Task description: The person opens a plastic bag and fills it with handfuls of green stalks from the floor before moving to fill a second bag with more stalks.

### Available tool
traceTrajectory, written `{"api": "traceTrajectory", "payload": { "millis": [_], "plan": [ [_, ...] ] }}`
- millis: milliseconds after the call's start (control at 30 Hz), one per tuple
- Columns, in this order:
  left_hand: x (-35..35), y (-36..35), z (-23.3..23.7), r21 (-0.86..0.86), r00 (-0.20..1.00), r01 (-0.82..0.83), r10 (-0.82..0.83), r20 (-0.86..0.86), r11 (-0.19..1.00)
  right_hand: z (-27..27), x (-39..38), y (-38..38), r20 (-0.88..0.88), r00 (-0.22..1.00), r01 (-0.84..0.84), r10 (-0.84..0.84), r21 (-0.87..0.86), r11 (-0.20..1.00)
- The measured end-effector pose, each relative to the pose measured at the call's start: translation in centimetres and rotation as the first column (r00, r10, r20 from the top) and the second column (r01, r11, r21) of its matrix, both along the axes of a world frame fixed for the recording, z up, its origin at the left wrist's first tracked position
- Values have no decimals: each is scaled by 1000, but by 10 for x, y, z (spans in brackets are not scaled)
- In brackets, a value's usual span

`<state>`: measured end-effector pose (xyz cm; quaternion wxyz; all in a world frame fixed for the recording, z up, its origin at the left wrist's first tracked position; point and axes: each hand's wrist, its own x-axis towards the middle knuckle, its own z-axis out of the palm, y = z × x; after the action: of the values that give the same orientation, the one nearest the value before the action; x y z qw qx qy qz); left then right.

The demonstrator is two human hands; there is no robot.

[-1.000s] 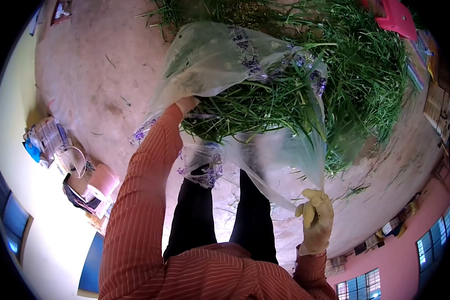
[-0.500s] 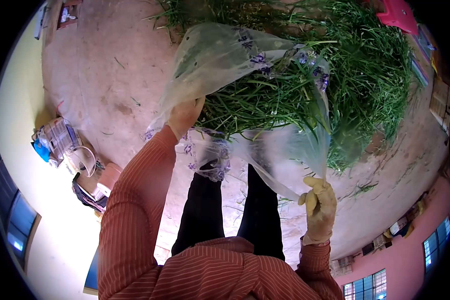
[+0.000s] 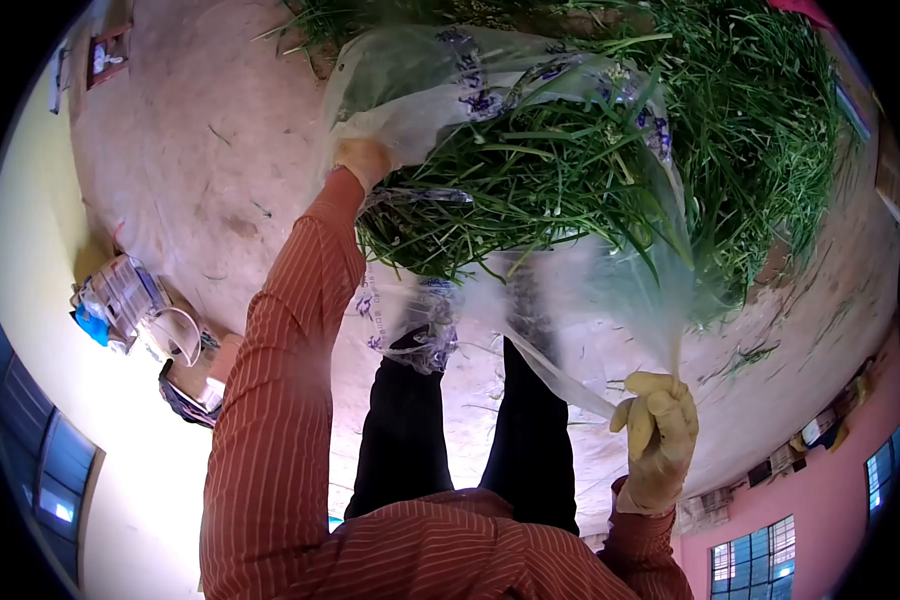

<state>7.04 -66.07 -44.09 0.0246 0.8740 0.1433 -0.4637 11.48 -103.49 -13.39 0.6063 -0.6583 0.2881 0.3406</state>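
A clear plastic bag (image 3: 390, 95) with purple print spreads before me, with long green grass-like stalks (image 3: 530, 185) bunched in its mouth. My right hand (image 3: 660, 430), in a pale yellowish glove, is closed on the bag's gathered near right edge and pulls the film taut. On the left side, my left hand (image 3: 363, 160) reaches forward against the bag, beside the stalks. Plastic film and blur hide its fingers, so its grip does not show.
A large heap of the same green stalks (image 3: 760, 130) covers the floor at the far right. Bundled goods (image 3: 120, 290) and a pinkish container (image 3: 225, 360) stand along the left wall. Scattered stalks lie on the concrete floor (image 3: 200, 170).
My left hand has moved forward, and the stalks beside it now show farther left. My right hand, still holding the bag edge, appears slightly farther right and lower.
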Motion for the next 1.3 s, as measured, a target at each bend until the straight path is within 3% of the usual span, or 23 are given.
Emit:
{"api": "traceTrajectory", "payload": {
  "millis": [33, 100, 133, 200, 267, 300, 333, 367, 400, 433, 533, 567, 767, 800, 833, 933, 1000, 1067, 1100, 1133, 1167, 1233, 1300],
  "plan": [
    [-6, -4, -1, 0, 1000, 8, -8, -1, 1000, 0, 0, -1, -5, 1000, 21, -21, 17, 1000],
    [-21, -9, -2, -56, 929, -84, 99, 358, 995, -1, -1, -2, -9, 999, 39, -39, 15, 999],
    [-13, -15, 20, -54, 928, -79, 93, 361, 995, -1, -1, -2, -14, 999, 50, -50, 12, 999],
    [2, -25, 58, -361, 958, 35, 72, 279, 932, -1, -1, -2, -6, 998, 56, -56, -3, 998],
    [-20, -23, 44, -699, 967, -25, 193, 163, 715, -2, -1, -4, 7, 998, 59, -59, -11, 998],
    [-21, -25, 54, -872, 927, -252, 365, -93, 420, -1, -1, -8, -37, 995, 91, -89, 52, 994],
    [-41, -27, 59, -794, 814, 421, 204, 544, 438, -1, -1, -12, -82, 990, 124, -115, 114, 986],
    [-49, -35, 89, -960, 905, -281, 336, -261, 12, -2, -4, -16, -73, 991, 121, -112, 126, 985],
    [-56, -44, 120, -477, 346, -802, 372, -862, -360, -4, -9, -22, 42, 999, -26, 23, 66, 998],
    [-87, -52, 116, -574, 443, -810, 520, -731, -117, -5, -13, -26, 104, 990, -97, 93, 33, 995],
    [-100, -46, 187, -496, 445, -838, 240, -863, -228, -7, -19, -36, 241, 935, -257, 261, -46, 965],
    [-87, -53, 223, -470, 443, -883, 333, -833, -1, -8, -19, -38, 271, 917, -287, 293, -62, 956],
    [-96, -34, 342, -508, 483, -850, 591, -646, 140, 2, -16, -37, 290, 908, -272, 303, -141, 952],
    [-102, -31, 351, -786, 878, -395, 446, -172, 475, 4, -17, -39, 300, 900, -290, 316, -128, 948],
    [-106, -26, 358, -724, 915, 205, 133, 381, 659, 10, -15, -38, 311, 892, -307, 328, -115, 945],
    [-119, -15, 365, -615, 842, 274, 125, 525, 739, 35, -9, -22, 281, 918, -271, 280, -73, 960],
    [-117, -1, 369, -595, 764, 270, 209, 611, 757, 48, -10, -11, 181, 976, -141, 119, 119, 983],
    [-104, 9, 394, -580, 669, 261, 288, 685, 772, 66, -6, 5, 353, 895, -285, 274, -21, 958],
    [-87, 14, 425, -760, 620, -300, 723, 304, 576, 74, 1, 12, 487, 764, -385, 424, -183, 905],
    [-76, 16, 452, -669, 275, -731, 955, -108, 135, 81, 7, 17, 462, 829, -315, 315, -79, 946],
    [-69, 14, 467, -679, 279, -721, 955, -101, 138, 91, 15, 22, 476, 823, -312, 311, -81, 947],
    [-58, 3, 488, -744, 16, -665, 994, -105, -68, 112, 32, 28, 335, 910, -276, 243, 54, 960],
    [-62, 0, 501, -786, 31, -617, 997, -67, -34, 125, 36, 39, 416, 840, -362, 348, -49, 931]
  ]
}}
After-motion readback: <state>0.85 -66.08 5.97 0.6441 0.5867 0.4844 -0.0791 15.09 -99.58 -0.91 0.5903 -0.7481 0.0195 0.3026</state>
